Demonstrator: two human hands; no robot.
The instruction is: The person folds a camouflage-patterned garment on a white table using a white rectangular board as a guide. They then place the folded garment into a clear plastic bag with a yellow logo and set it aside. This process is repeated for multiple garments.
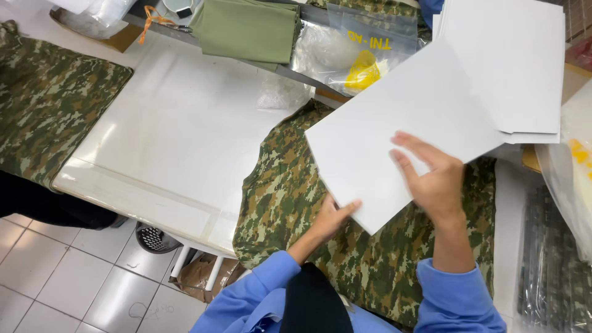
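A large white cardboard sheet [394, 135] is tilted over a camouflage garment [290, 191] spread on the white table [172, 135]. My left hand [336, 216] grips the sheet's near edge, thumb on top. My right hand [435, 179] lies on the sheet's right part, fingers spread over it, holding it. Both arms wear blue sleeves. The garment's middle is hidden under the sheet.
A stack of white sheets [518, 61] lies at the back right. Folded olive cloth [246, 28] and clear plastic bags [357, 46] sit at the back. Another camouflage garment [43, 98] lies at the left. More plastic bags [570, 185] lie at the right edge. Tiled floor shows below.
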